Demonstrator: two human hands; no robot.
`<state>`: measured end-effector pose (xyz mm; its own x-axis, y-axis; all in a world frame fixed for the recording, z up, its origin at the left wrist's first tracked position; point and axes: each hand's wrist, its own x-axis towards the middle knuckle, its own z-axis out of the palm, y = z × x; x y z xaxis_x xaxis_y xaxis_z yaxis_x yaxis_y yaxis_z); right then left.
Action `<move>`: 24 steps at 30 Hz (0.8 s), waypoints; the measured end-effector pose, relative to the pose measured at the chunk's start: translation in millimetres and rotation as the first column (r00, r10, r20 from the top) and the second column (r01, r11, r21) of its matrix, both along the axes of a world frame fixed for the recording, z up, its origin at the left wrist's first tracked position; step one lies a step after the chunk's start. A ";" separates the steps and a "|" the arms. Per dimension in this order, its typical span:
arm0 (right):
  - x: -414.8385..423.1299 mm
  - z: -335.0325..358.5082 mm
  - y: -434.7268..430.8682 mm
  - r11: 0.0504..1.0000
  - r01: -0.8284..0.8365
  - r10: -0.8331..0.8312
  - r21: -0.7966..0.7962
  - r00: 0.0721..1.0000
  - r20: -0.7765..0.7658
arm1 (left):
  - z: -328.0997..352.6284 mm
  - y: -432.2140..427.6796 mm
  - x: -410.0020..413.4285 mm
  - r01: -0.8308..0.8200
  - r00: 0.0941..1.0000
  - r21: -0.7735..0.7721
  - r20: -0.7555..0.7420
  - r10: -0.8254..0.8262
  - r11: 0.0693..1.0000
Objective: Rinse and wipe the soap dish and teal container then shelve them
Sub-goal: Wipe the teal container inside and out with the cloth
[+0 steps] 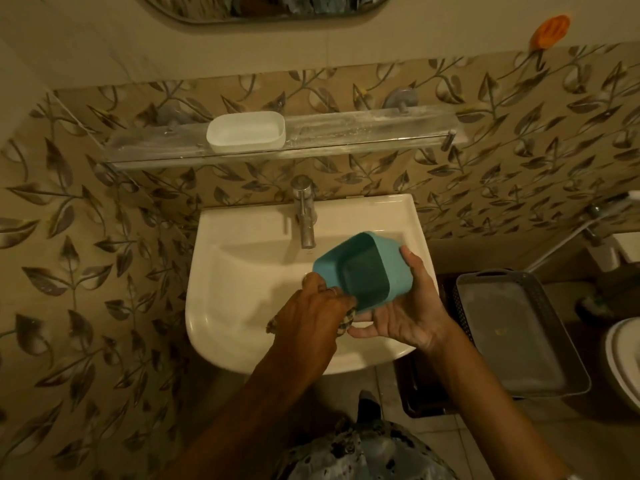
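While the leaf-pattern tiles take up the whole left side, the actual action is all in the middle. Up on the wall there's a glass shelf, and the white soap dish is already sitting on it, left of centre, open side up. Below that is the chrome tap and the white sink.

Over the basin, the person's left hand is curled round a patterned cloth, bunched up in the fist, and it's pushed against the near left outside wall of the teal container. There's a ring on one finger.

The container isn't resting on anything. It's held above the basin, just right of and below the tap spout, tipped so the open mouth faces back up at the camera. The right hand grips it from the right, fingers running up the far right side and the thumb lying under the near bottom edge.

Further right, past the sink edge, there's a grey plastic basket down low, and something orange stuck on the wall in the top corner, can't tell what it is.
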<state>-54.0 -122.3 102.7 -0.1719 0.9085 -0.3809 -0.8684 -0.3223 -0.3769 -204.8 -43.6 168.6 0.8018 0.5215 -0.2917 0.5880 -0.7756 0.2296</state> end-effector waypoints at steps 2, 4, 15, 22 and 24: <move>-0.5 1.2 1.3 0.999 -0.001 0.000 0.040 1.000 0.024 | -0.2 -2.3 -0.7 0.025 0.996 0.017 -0.089 -0.024 1.000; -2.9 2.7 2.8 0.994 0.020 -0.028 0.108 0.997 0.077 | -1.4 -5.6 -4.7 0.070 0.995 0.070 -0.072 -0.065 0.995; -15.9 -4.7 8.4 0.908 0.221 -0.228 0.357 0.973 -0.022 | 7.8 -3.1 0.0 0.086 0.990 0.049 -0.114 -0.080 0.995; -25.4 -3.9 12.5 0.889 0.243 -0.267 0.388 0.964 0.009 | 22.9 -31.9 4.6 0.006 0.943 -0.294 0.320 0.093 0.956; -24.2 -3.4 8.6 0.861 0.289 -0.302 0.417 0.953 -0.036 | 25.3 -26.2 2.6 0.092 0.912 -0.389 0.403 0.080 0.917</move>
<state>-78.2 -113.7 99.4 0.1353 0.9900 0.0395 -0.8845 0.1386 -0.4454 -202.1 -69.8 193.9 0.8957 0.4278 -0.1216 0.3733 -0.5745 0.7284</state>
